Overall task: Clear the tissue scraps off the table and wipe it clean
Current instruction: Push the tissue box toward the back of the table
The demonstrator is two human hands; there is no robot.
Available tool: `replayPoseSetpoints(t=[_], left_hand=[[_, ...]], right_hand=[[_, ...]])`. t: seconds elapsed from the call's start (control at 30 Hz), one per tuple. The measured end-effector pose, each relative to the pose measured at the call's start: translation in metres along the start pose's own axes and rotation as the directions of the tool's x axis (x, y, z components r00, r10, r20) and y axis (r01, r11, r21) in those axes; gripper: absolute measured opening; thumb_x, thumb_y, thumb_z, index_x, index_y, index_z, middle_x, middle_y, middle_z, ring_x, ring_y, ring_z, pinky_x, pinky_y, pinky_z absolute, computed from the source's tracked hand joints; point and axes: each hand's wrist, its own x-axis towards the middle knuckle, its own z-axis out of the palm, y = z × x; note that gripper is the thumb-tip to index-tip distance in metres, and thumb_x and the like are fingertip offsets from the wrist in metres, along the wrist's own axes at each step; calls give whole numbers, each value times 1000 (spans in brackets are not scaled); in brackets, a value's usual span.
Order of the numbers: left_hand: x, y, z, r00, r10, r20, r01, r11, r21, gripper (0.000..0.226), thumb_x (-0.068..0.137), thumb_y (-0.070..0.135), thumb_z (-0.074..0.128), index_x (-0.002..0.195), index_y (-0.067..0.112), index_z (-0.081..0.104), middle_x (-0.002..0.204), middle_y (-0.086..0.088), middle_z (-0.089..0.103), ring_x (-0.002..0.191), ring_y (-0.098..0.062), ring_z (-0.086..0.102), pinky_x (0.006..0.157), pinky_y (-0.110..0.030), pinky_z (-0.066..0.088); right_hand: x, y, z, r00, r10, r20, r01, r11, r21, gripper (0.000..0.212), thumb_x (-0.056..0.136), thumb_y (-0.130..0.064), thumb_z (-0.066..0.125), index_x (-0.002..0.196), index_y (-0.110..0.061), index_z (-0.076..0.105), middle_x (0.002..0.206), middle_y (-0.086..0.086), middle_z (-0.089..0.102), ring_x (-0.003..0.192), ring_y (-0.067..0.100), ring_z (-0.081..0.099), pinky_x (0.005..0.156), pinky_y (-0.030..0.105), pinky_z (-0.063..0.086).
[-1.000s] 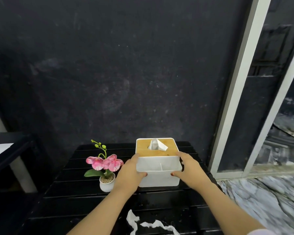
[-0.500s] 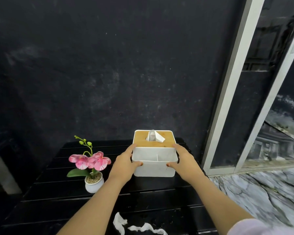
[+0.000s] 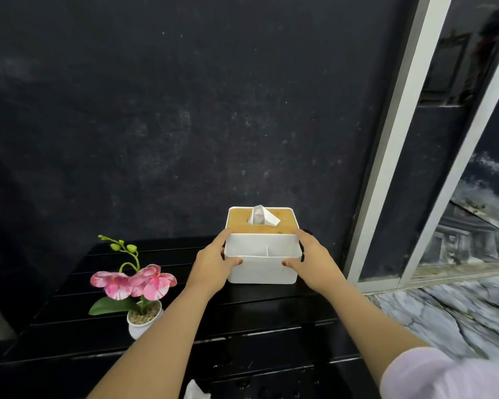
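Both hands gripping the tissue box (image 3: 261,266) at the counter's (image 3: 242,318) back edge, left hand (image 3: 212,264) and right hand (image 3: 314,262) flanking it; tissue scrap (image 3: 195,391) behind them at the near edge.

- My left hand (image 3: 213,266) reaches forward, fingers along one side of the tissue box (image 3: 261,266), thumb curled across its front.
- My right hand (image 3: 314,262) mirrors it on the opposite side.
- Both forearms extend, converging.

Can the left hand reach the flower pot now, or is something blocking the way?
Probably yes. The flower pot stands apart on the table, left of the left hand, with bare slats between them. But that hand now holds the tissue box together with the right hand.
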Motion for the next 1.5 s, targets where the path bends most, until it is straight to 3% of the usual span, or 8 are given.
replayPoseSetpoints(t=[0.43,0.57,0.77,0.97,1.27,1.33,1.4,1.5], left_hand=[[36,-3,4,999,49,-1,-49,999,11,62,84,21,64,137,36,35,94,8,61,92,-14,58,66,-22,43],[42,-2,5,999,48,0,-48,998,50,64,85,23,64,140,34,32,109,2,60,101,-18,56,80,-30,45],[43,-2,7,999,53,-7,-52,996,71,64,86,24,63,141,33,31,112,1,59,99,-16,53,78,-29,44],[39,3,7,1000,27,-1,-27,996,80,67,87,23,63,143,33,27,122,-5,58,110,-24,56,94,-43,50],[41,16,-7,998,6,58,-23,955,295,66,82,23,64,139,34,33,108,-7,62,96,-27,59,81,-42,54],[36,16,-9,998,16,61,-35,944,328,71,82,24,63,140,40,25,109,-8,61,95,-27,59,79,-42,54],[25,10,-7,999,11,39,-23,943,333,84,82,24,65,144,42,11,121,-8,54,108,-27,54,82,-39,50],[0,-1,-2,1000,-14,-10,16,953,303,86,82,25,67,147,33,11,144,-7,38,130,-26,40,96,-40,42]], right_hand=[[37,12,9,999,-24,-24,23,999,-35,65,83,-25,64,137,-28,27,138,4,45,116,25,50,91,40,46],[44,15,12,999,-29,-16,29,999,-21,65,84,-25,63,137,-28,27,137,4,46,116,24,50,93,42,47],[47,18,14,999,-38,-12,38,999,-1,64,84,-24,64,136,-30,27,136,2,47,115,24,51,95,43,47],[48,17,14,999,-52,-3,52,999,1,62,84,-24,63,135,-30,28,136,2,48,119,24,50,98,45,46],[56,13,-1,995,-8,100,21,990,-137,67,82,-28,65,137,-23,27,139,6,44,118,26,48,98,43,44],[50,10,-1,999,-34,33,40,980,-197,67,81,-34,64,137,-24,28,145,6,38,127,28,41,101,47,40],[38,7,3,989,-108,-103,70,945,-319,63,82,-41,61,135,-24,32,146,3,38,132,28,35,102,49,39],[14,0,15,943,-248,-222,173,935,-310,46,84,-37,58,127,-23,45,135,1,50,126,22,41,99,43,41]])
